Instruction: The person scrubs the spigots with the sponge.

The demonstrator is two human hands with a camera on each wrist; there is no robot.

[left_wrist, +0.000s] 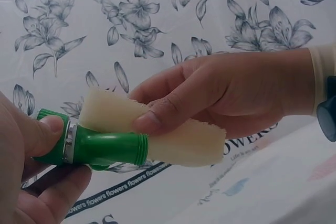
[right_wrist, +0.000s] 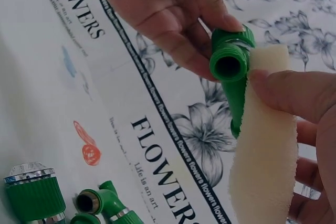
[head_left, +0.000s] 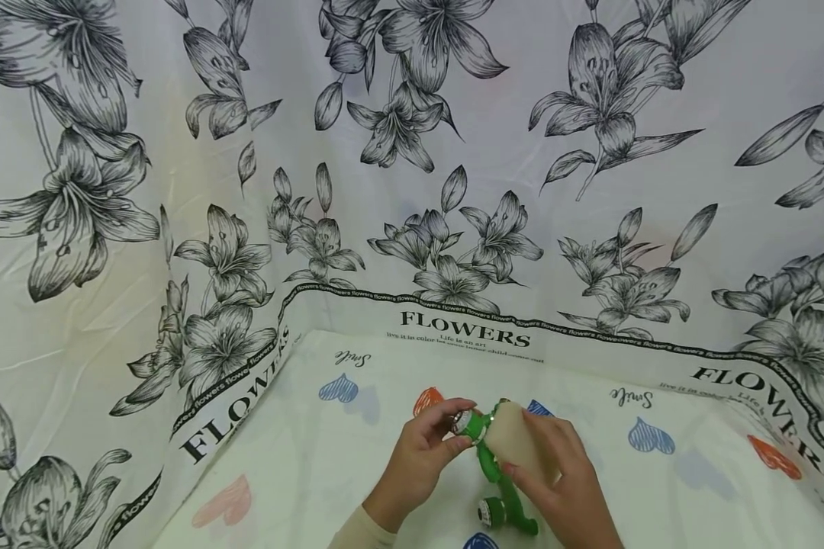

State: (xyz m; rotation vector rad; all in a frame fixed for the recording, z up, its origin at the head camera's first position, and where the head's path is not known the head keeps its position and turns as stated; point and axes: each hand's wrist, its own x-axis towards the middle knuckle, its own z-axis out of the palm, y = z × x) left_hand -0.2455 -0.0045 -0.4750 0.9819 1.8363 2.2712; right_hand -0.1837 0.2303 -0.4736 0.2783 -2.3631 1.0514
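Near the front of the table my left hand [head_left: 412,461] pinches a green plastic tap [left_wrist: 113,148] by its ribbed end, thumb on one side and fingers on the other. A metal ring circles the tap, and in the right wrist view its round threaded opening [right_wrist: 229,65] faces the camera. My right hand [head_left: 573,480] grips a pale cream sponge [right_wrist: 265,145] between thumb and fingers. The sponge lies along the tap's side and appears to touch it. Part of the sponge is hidden behind the tap and thumb in the left wrist view.
More green taps [head_left: 518,515] lie on the white cloth [head_left: 281,457] below the hands. One has a ribbed green body with a silvery end [right_wrist: 31,195]. Behind the table hangs a flower-printed curtain [head_left: 494,137], with its lettered border along the table's back edge.
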